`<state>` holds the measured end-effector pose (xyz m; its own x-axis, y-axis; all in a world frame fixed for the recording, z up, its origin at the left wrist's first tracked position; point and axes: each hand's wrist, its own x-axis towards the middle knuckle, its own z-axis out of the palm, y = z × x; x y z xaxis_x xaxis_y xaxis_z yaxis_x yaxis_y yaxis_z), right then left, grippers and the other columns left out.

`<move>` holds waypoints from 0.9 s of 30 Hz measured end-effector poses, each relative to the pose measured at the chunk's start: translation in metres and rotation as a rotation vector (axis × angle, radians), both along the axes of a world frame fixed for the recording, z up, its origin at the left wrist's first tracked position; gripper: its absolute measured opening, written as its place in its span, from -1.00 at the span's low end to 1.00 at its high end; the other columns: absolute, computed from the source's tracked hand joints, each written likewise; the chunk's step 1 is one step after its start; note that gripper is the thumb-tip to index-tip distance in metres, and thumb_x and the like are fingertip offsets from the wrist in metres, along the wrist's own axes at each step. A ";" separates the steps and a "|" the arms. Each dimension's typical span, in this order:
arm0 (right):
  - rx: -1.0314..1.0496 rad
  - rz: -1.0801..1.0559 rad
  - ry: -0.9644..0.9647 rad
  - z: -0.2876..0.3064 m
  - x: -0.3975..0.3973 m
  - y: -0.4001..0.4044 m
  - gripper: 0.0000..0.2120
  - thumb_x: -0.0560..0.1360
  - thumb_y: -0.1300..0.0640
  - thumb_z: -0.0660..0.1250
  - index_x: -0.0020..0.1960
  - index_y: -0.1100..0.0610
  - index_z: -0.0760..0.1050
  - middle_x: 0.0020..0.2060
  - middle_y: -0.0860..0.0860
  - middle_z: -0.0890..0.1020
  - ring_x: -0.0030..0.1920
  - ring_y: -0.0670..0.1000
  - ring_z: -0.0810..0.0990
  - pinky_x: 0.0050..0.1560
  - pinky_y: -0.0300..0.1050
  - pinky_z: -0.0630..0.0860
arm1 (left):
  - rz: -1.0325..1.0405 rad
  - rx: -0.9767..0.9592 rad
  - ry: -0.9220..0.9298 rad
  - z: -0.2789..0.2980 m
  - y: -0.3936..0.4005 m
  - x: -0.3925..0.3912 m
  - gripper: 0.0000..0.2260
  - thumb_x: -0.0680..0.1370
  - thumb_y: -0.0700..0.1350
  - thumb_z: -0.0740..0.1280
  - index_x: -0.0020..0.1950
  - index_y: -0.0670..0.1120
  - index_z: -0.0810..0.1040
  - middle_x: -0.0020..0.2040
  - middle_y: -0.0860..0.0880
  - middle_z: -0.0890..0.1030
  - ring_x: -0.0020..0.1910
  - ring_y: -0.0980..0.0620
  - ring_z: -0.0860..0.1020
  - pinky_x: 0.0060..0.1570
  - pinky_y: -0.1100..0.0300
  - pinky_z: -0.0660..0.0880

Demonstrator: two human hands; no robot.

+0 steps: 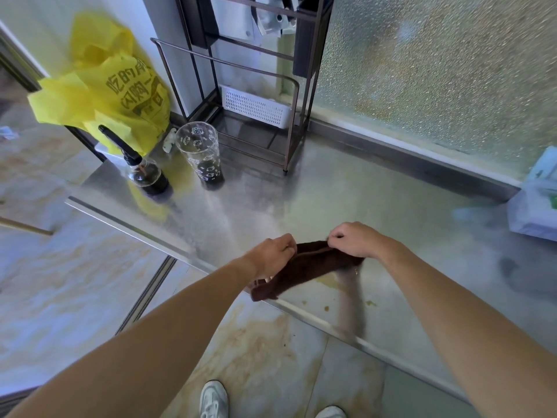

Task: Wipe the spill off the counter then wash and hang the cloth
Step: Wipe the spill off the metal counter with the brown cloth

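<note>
You've got the cloth [307, 268] pinched in both grips, left hand [272, 254] and right hand [358, 239] at either end, its length slanting along the tabletop [331, 188] edge, and the spill [330, 280] sits just below, nearer your right.

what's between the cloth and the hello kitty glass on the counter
Nothing: in the head view the stretch of steel counter between the brown cloth, held by both hands, and the printed glass is bare metal.

Bare counter [346, 200] before glass [200, 155], rack [241, 95]
</note>
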<state>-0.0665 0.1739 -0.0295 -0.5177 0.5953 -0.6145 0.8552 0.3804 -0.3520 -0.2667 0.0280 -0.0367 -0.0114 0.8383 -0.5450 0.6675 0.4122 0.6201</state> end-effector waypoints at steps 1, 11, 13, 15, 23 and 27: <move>-0.028 -0.010 -0.024 0.002 -0.001 -0.001 -0.77 0.45 -0.03 0.23 -0.28 0.10 0.46 -0.39 -0.03 0.47 -0.29 0.05 0.44 -0.24 -0.04 0.35 | -0.015 -0.008 0.000 0.001 -0.002 0.003 -0.86 0.67 -0.05 0.07 0.11 0.07 0.42 -0.06 -0.12 0.59 -0.21 -0.11 0.58 -0.11 0.02 0.52; 0.201 -0.087 -0.033 0.004 0.001 -0.035 -0.68 0.49 -0.08 0.20 -0.36 0.09 0.39 -0.45 -0.01 0.50 -0.34 0.11 0.49 -0.37 -0.09 0.31 | -0.173 0.338 0.478 -0.007 -0.028 0.043 -0.78 0.65 0.01 0.12 0.22 -0.08 0.30 -0.23 -0.07 0.59 -0.30 -0.20 0.53 -0.32 0.07 0.35; 0.326 -0.112 0.020 0.000 0.004 -0.050 -0.68 0.54 -0.05 0.19 -0.29 0.11 0.45 -0.41 0.00 0.55 -0.30 0.12 0.53 -0.36 -0.09 0.35 | -0.152 0.391 0.506 -0.010 -0.034 0.048 -0.79 0.66 0.02 0.08 0.21 -0.06 0.32 -0.20 -0.04 0.64 -0.29 -0.17 0.59 -0.34 0.09 0.33; 0.425 -0.141 0.080 -0.004 0.009 -0.064 -0.72 0.57 -0.01 0.16 -0.22 0.09 0.49 -0.37 0.00 0.58 -0.29 0.13 0.53 -0.33 -0.08 0.38 | -0.075 0.407 0.461 -0.012 -0.038 0.050 -0.81 0.67 -0.02 0.07 0.18 -0.05 0.38 -0.19 -0.02 0.64 -0.26 -0.15 0.61 -0.32 0.08 0.34; 0.488 -0.314 0.135 -0.015 0.028 -0.085 -0.74 0.58 0.02 0.12 -0.21 0.09 0.43 -0.38 0.02 0.55 -0.29 0.17 0.52 -0.32 -0.06 0.41 | 0.072 0.338 0.310 -0.006 -0.038 0.058 -0.72 0.63 -0.16 0.10 0.31 -0.08 0.42 -0.01 -0.13 0.67 -0.07 -0.23 0.60 -0.22 0.06 0.32; 0.506 -0.452 0.169 -0.024 0.025 -0.106 -0.76 0.61 0.03 0.13 -0.16 0.11 0.44 -0.36 0.04 0.57 -0.28 0.18 0.53 -0.28 -0.06 0.36 | 0.120 0.309 0.218 -0.005 -0.037 0.071 -0.77 0.62 -0.25 0.08 0.25 -0.17 0.40 -0.14 -0.19 0.63 -0.25 -0.19 0.52 -0.33 0.02 0.36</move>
<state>-0.0415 0.0679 -0.0537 -0.2158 0.9667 -0.1378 0.9174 0.1524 -0.3675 -0.1956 -0.0086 -0.0412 -0.2066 0.9483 -0.2411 0.7557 0.3112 0.5763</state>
